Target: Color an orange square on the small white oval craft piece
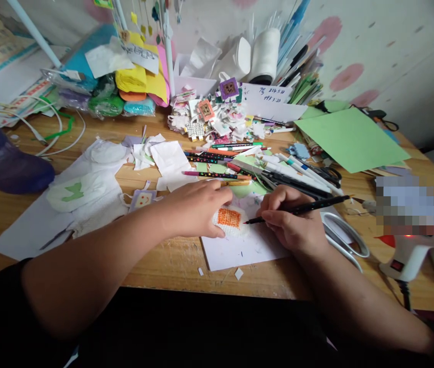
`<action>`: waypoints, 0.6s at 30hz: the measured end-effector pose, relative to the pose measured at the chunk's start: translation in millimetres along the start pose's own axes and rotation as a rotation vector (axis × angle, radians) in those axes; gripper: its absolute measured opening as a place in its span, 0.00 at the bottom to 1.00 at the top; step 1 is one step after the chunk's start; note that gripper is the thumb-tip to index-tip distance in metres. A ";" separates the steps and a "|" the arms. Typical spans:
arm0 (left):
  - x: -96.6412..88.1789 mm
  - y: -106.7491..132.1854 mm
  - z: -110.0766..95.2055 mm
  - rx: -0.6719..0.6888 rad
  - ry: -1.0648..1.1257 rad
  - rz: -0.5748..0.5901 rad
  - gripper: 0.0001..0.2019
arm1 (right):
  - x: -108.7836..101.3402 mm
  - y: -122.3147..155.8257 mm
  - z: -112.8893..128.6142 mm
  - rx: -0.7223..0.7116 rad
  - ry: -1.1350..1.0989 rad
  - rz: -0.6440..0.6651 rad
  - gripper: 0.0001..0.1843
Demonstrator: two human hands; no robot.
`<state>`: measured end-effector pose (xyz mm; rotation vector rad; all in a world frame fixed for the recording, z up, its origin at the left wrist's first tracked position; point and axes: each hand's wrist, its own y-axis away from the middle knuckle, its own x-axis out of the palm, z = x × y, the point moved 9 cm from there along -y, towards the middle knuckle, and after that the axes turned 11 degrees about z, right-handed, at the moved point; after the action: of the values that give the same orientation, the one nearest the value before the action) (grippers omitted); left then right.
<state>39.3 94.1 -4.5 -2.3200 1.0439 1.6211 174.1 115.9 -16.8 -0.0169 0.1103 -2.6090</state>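
Observation:
My left hand point(196, 207) rests on a small white mesh piece with an orange stitched square point(230, 219), fingers curled and pressing its left edge. It lies on a white sheet of paper point(243, 250) at the front of the wooden desk point(163, 266). My right hand point(291, 220) is closed on a black pen point(304, 207), its tip touching the right edge of the mesh piece.
Several coloured pens point(220, 153) and scissors point(343, 240) lie behind and to the right. A green paper sheet point(350, 138) sits back right, a white glue gun point(412, 255) front right. Paper scraps and small stitched squares point(209, 115) crowd the back; white cut-outs point(82, 191) lie left.

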 end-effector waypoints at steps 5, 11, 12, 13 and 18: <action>-11.8 6.7 -5.6 0.015 0.271 -0.034 0.22 | 0.3 -2.2 10.3 -0.072 -0.143 -0.079 0.09; -17.1 9.9 -7.2 0.014 0.336 -0.073 0.22 | 0.4 -2.4 14.5 -0.088 -0.176 -0.081 0.07; -16.8 9.3 -5.1 0.004 0.305 -0.077 0.21 | -2.0 -2.2 12.3 -0.077 -0.179 -0.087 0.07; -16.0 8.4 -3.1 -0.006 0.263 -0.078 0.21 | -3.7 -2.1 8.8 -0.054 -0.174 -0.085 0.07; -7.8 4.4 0.7 -0.006 0.071 -0.042 0.24 | 1.5 -2.6 -6.2 0.052 -0.039 0.018 0.07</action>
<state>34.7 94.7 3.1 -2.4030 0.9983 1.5396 171.2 117.8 -22.8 -0.0486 0.0287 -2.5908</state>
